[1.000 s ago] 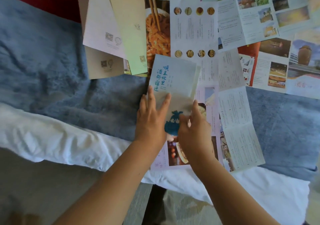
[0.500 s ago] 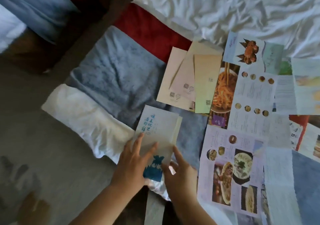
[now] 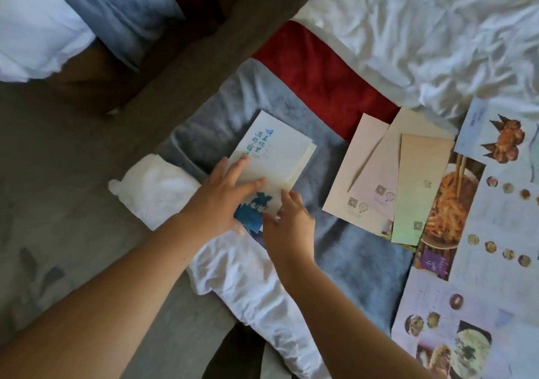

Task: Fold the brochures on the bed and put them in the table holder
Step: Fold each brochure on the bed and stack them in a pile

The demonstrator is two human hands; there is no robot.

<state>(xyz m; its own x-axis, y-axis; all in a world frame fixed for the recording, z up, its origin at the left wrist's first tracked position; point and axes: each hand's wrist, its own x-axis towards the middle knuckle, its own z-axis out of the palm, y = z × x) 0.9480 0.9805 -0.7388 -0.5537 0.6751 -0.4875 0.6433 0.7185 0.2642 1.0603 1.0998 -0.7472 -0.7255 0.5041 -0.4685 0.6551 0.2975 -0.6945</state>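
Your left hand [image 3: 227,200] presses flat-fingered on the folded white-and-blue paper brochure [image 3: 274,157]; your right hand [image 3: 291,224] pinches its edge. Folding appears complete; next, carry it to the table holder.

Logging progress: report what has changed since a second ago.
The left hand and right hand slid the folded blue-print brochure left, off the open brochures onto the grey blanket. Left stays flat on it, right at its lower edge. The beige folded stack and open brochures lie as before.
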